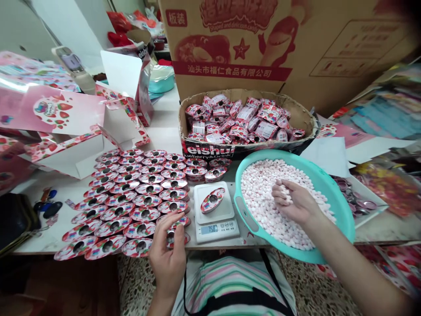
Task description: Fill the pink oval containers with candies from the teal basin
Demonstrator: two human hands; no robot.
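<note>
R hand [289, 202] curled round a small scoop of pink-white candies [283, 195], fingers closed, knuckles down, inside teal plastic basin [332, 197] heaped w/ same candies. Basin tilted, near edge resting on desk [42, 239], just beside digital kitchen scale [215, 230]. Scale display shows approx. 758, decimal point unclear. On scale's platform: one oval strawberry-print tin [213, 200], lying tilted, lid hole dark.

L hand [167, 256] at desk's near edge, fingers wrapped on a similar oval tin [174, 239], partly hidden by fingers, held just above end of rows. Dozens more oval tins [131, 202] laid out in overlapping rows on desk, left of scale, btwn L hand and flat pink strawberry-print cartons [62, 109].

Behind basin: cardboard tray [243, 94] packed w/ wrapped sweets pkts [237, 118]; large printed carton [230, 44] stands behind it. Keys [48, 204] and black bag [15, 219] at far left. Striped shirt [230, 276] visible below desk.
</note>
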